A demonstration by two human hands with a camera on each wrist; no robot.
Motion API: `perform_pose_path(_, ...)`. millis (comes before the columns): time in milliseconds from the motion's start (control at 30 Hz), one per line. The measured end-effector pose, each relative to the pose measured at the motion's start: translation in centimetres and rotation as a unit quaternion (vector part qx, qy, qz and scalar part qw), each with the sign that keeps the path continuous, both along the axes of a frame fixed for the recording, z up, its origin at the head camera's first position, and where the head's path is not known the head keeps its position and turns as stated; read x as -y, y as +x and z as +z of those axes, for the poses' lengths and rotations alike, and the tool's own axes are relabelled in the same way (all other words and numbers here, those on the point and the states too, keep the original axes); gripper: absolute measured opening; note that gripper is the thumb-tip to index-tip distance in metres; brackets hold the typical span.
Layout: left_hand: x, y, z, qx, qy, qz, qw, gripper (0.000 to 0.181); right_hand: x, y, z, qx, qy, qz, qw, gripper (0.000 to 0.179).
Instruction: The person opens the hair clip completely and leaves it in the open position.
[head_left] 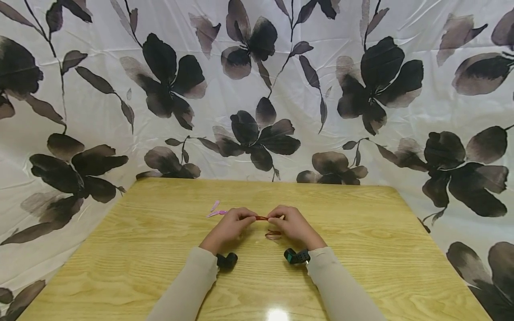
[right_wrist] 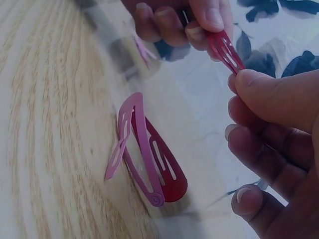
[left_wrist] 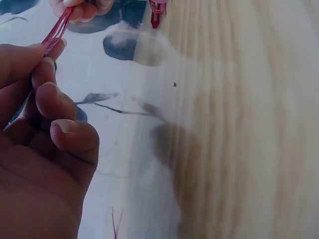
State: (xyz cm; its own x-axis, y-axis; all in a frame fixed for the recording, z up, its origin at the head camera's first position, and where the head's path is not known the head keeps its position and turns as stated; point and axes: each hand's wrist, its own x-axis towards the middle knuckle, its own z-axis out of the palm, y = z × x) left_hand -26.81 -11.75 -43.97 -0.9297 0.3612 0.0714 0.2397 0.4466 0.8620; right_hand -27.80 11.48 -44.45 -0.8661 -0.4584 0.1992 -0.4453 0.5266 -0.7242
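Over the counter (head_left: 361,249), well inside its edges, the left hand (head_left: 229,228) and right hand (head_left: 295,226) pinch opposite ends of a red hair clip (head_left: 262,218); other clips (right_wrist: 147,149) lie near each hand, with broad room sideways.

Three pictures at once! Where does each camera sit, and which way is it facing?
Head: on the person's head, facing forward and down at the wooden table and floral cloth; left hand, right hand and both sleeves show.
Left wrist: looks along the left hand toward the table; that hand and part of the right show.
Right wrist: looks past the right hand toward a pink snap hair clip; part of the left shows too.
Shared: both wrist views show the pinched red snap hair clip.
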Motion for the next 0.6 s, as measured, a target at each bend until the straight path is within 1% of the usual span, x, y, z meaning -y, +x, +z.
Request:
perform_pose_path(267,0.04,-0.19,-0.10,-0.016,0.013,-0.018,0.9996,0.020,-0.15,0.17,0.40,0.017,-0.022,0.011,0.9996,0.021)
perform_pose_path(467,0.03,0.01,0.02,-0.009,0.015,-0.020,0.9996,0.022,-0.28,0.04,0.40,0.021,-0.028,0.024,0.9991,0.021)
perform_pose_path(600,0.05,-0.04,0.01,-0.005,0.018,-0.023,0.9996,0.023,-0.36,-0.10,0.37,0.024,-0.035,0.034,0.9985,0.021)
